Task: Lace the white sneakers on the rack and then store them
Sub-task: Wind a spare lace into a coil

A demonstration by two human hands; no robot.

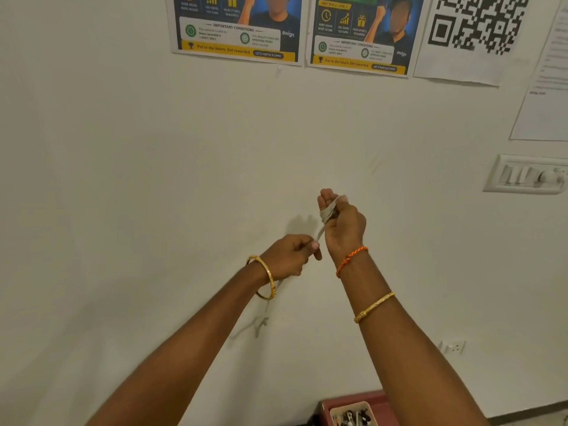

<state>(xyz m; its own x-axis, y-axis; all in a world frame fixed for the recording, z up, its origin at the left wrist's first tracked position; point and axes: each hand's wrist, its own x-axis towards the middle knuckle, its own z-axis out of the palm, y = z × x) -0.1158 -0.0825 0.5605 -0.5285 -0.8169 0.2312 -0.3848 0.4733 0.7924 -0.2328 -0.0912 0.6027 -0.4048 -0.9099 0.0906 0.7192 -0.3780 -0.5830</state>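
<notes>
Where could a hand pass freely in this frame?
Free: bare wall left of the left hand, and between the posters and the right hand. Crowded: the shoelace stretched between both hands, and the switch panel at right.

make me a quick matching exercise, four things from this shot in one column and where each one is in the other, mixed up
Things
1. lace
2. orange thread
3. QR sheet
4. switch panel

Places
a. on the wall at the right edge, below the papers
b. on the right wrist
c. wound around the right hand's fingers, its tail pinched by the left hand
d. taped to the wall, top right

Pairs: 1-c, 2-b, 3-d, 4-a
</notes>
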